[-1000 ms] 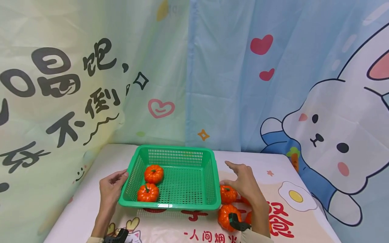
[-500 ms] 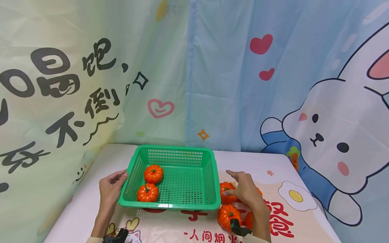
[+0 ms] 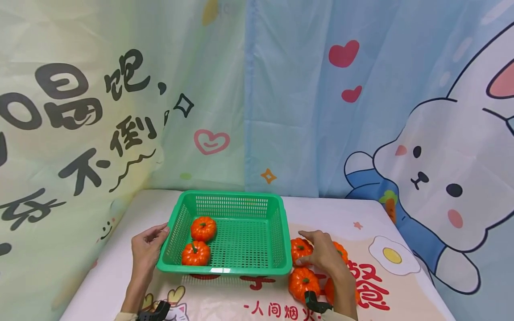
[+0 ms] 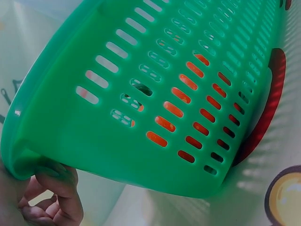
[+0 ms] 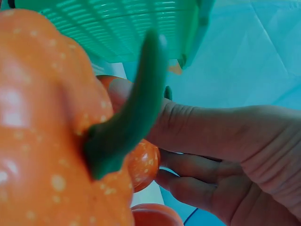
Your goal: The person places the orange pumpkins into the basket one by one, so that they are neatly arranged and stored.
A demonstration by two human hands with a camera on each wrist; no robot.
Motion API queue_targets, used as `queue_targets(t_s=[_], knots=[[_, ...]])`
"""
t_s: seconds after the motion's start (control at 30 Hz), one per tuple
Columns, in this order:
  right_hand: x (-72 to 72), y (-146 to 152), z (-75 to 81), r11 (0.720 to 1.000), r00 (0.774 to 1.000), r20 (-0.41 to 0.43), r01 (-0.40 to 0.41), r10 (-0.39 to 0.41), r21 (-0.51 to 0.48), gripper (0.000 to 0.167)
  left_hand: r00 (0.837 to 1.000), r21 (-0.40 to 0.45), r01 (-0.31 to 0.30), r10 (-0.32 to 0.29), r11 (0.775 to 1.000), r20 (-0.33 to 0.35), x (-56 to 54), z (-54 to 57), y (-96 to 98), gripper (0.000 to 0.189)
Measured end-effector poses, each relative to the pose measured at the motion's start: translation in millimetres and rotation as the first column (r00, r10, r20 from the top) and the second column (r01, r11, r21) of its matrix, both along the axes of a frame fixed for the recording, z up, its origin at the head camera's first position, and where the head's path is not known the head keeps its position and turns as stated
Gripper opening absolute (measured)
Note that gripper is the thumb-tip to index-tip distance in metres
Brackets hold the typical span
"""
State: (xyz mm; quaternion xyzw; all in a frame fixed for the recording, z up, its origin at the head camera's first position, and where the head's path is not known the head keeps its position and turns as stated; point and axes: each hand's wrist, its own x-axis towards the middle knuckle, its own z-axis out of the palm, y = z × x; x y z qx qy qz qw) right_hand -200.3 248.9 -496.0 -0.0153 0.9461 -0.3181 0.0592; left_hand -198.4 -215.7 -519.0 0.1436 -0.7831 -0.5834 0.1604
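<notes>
A green plastic basket with slotted walls holds two small orange pumpkins on its left side. At the basket's left rim my left hand pinches the edge, its fingers curled beneath it in the left wrist view. To the right of the basket, my right hand has its thumb and fingers round a pumpkin on the table. In the right wrist view the thumb lies against that pumpkin. A nearer pumpkin with a green stem partly hides it.
Several pumpkins stand right of the basket, including one in front of the right hand and one partly behind it. A printed cloth covers the table. Printed curtains hang at the back and sides.
My right hand has come down and slightly toward me, from above the pumpkin to round it. The left hand and the basket stay in place. The head view has shifted slightly.
</notes>
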Motion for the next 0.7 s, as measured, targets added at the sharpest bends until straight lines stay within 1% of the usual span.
queue_targets(t_s=[0.13, 0.37, 0.7], knots=[[-1.1, -0.4, -3.2, 1.000, 1.000, 0.009, -0.003, 0.003, 0.000, 0.083, 1.000, -0.007, -0.004, 0.004, 1.000, -0.005, 0.7, -0.3, 0.1, 0.032], [-1.7, 0.1, -7.5, 1.000, 1.000, -0.021, -0.017, 0.017, 0.012, 0.080, 1.000, -0.004, -0.010, 0.010, 1.000, -0.005, 1.8, 0.5, 1.1, 0.032], [-4.7, 0.4, -9.3, 0.999, 1.000, -0.005, -0.024, 0.024, 0.021, 0.082, 1.000, 0.010, 0.007, -0.006, 1.000, -0.017, 0.3, 0.1, -0.6, 0.031]])
